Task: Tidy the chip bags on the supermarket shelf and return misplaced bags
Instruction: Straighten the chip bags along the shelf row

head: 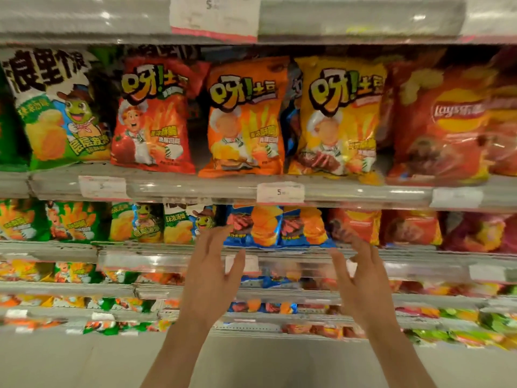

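Left hand: (208, 271) was raised with fingers spread wide and nothing in it, palm turned inward; I read that as a hand shaped to take one side of a bag.
Right hand: (361, 275) mirrored it, fingers loosely fanned and empty, blurred at the tips, so I could not tell whether they touched any packet.
Why both open: I judged the pair was framing the blue bags (277, 228) on the shelf below the orange row, which sat between the two hands and just beyond them, ready for a two-sided squeeze or lift.
Blue bags: two stood side by side, fronts forward, between the green frog bags (165, 224) on their left and small red bags (355, 225) on their right.
Possible stray: a blue packet (292, 119) was wedged upright between the orange bag (244, 119) and yellow bag (340, 119) one shelf up; I took it for misplaced, since it matched the blue row below.
Upper row: the red bag (154, 116) leaned slightly, its neighbours stood fairly upright at the shelf edge (195, 187).
Next move, my guess: straighten the blue row, then fetch the wedged packet down.
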A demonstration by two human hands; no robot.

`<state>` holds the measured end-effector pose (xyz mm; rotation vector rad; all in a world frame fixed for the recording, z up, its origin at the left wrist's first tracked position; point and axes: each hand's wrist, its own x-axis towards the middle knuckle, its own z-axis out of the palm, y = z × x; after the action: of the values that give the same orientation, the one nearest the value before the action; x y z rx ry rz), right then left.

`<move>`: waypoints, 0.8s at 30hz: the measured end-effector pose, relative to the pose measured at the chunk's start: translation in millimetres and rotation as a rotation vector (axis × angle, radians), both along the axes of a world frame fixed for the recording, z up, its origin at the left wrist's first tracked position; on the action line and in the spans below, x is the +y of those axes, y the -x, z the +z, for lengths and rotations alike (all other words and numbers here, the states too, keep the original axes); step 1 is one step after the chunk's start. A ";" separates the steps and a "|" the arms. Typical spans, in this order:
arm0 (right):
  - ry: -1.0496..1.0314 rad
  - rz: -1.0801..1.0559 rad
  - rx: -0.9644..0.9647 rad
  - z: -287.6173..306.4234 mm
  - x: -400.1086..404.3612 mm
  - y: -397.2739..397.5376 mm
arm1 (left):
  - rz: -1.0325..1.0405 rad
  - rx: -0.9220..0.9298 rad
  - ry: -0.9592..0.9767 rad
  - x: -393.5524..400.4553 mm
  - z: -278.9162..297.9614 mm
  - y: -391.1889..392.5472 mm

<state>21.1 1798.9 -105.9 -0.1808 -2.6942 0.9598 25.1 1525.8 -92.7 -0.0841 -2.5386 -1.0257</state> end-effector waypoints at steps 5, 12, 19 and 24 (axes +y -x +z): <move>-0.023 -0.017 0.144 27.1 27.4 8.3 | -0.062 0.149 0.077 18.9 31.2 22.0; -0.189 0.137 0.434 76.6 2.2 41.8 | -0.094 0.429 0.345 17.6 63.3 63.6; -0.315 0.408 0.480 82.5 -40.7 78.1 | -0.203 0.425 0.460 4.1 59.7 95.4; -0.225 0.350 0.431 85.0 -36.5 81.3 | -0.239 0.443 0.439 -2.6 60.9 102.1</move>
<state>-60.2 1762.4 -20.9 0.5008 -2.4361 0.6721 -77.0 1523.2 -31.8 -0.6715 -2.3203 -0.4382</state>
